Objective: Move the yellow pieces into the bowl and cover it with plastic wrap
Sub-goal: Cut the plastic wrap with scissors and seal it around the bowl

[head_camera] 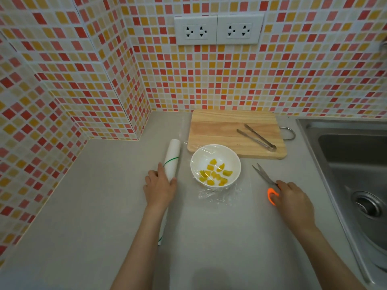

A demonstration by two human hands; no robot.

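Observation:
A white bowl (215,165) stands mid-counter with several yellow pieces (215,174) inside. Clear plastic wrap (217,194) is stretched over its top and bunches on the counter at its near side. To the bowl's left lies the white roll of plastic wrap (172,159); my left hand (159,186) grips its near end, thumb on one side and fingers on the other. To the bowl's right, orange-handled scissors (265,178) lie on the counter with blades apart. My right hand (293,198) rests on their handles, fingers curled over them.
A wooden cutting board (215,130) sits behind the bowl with metal tongs (256,137) on it. A steel sink (351,164) fills the right side. Tiled walls close off the back and left. Grey counter (104,206) stretches to the left and toward me.

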